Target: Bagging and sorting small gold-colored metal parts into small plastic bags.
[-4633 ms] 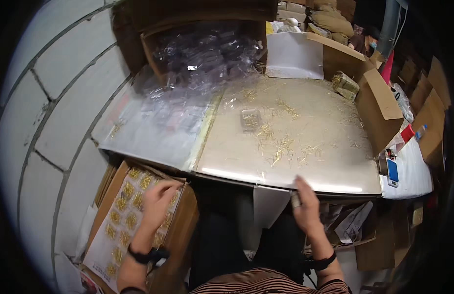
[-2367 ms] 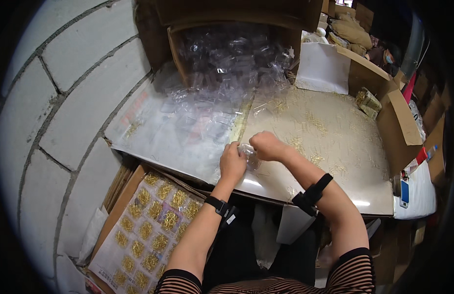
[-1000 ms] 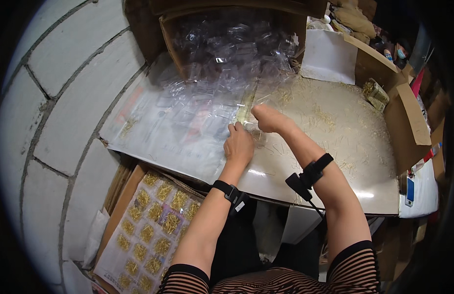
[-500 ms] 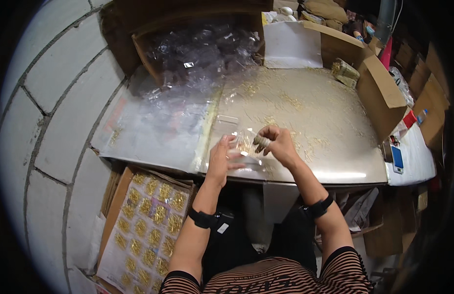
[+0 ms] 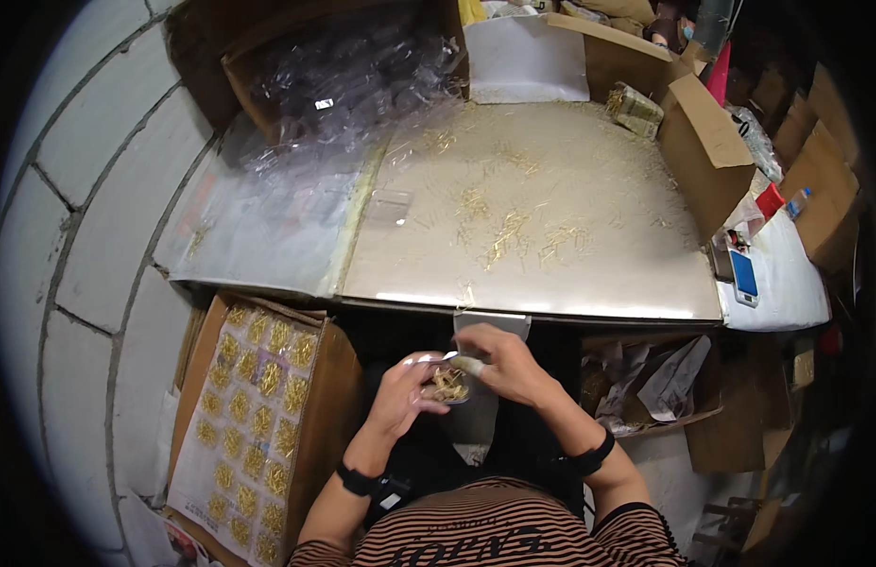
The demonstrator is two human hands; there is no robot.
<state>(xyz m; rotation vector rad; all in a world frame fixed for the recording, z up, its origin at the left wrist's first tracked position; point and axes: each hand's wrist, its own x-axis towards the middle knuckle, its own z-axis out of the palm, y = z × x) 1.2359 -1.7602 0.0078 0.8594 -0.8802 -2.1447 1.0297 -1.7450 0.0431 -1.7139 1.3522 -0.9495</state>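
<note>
My left hand (image 5: 398, 395) grips a small see-through plastic box (image 5: 447, 386), its fingers curled round the side. Gold-coloured metal pins lie inside the box. My right hand (image 5: 506, 364) is bent over the box's upper right edge, thumb and fingers closing on it; pale tape wraps one finger. Both hands are in front of the worktable, above my lap. On the tabletop (image 5: 362, 269) lie scattered gold pins (image 5: 509, 236), with one see-through box (image 5: 389, 205) left of them.
A heap of see-through plastic boxes (image 5: 348, 94) fills a carton at the back left. Filled boxes (image 5: 254, 416) stand in rows on a carton at my lower left. Cardboard walls (image 5: 707, 156) edge the table's right side, near a small blue-screened device (image 5: 743, 276).
Both hands have come off the tabletop toward my body, bringing the box with the pins. The view has shifted, so the table sits higher and further left.
</note>
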